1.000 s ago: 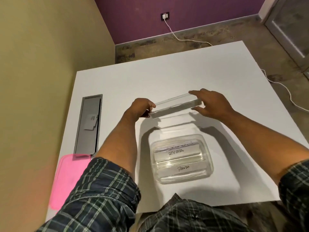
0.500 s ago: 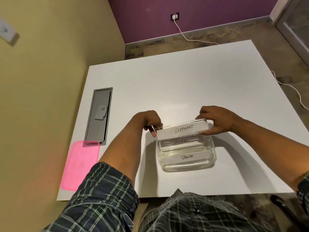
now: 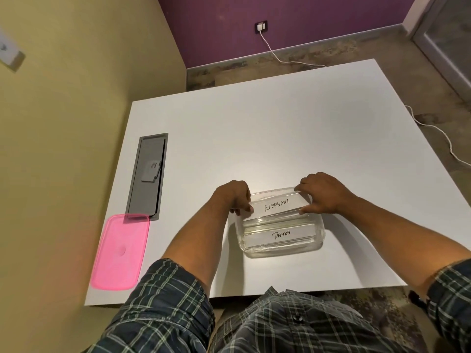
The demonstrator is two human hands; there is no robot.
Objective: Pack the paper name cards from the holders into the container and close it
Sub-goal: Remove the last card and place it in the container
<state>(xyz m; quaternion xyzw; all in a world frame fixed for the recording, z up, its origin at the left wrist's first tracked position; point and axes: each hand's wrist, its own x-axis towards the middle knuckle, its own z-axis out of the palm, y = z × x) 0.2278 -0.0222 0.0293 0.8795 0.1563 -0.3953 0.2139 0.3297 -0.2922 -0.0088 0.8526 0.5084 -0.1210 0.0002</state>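
Pinching its two ends, the left hand (image 3: 235,198) and right hand (image 3: 322,193) hold the ELEPHANT card holder (image 3: 277,206) over the clear container's (image 3: 319,240) far half, above the PANDA card (image 3: 280,235).

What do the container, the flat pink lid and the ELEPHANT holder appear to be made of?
Container: clear glossy plastic, probably; the cards show through its walls. Pink lid: translucent plastic, likely; the grey panel shows through its corner. ELEPHANT holder, held by the left hand and right hand: seemingly clear acrylic around white paper.
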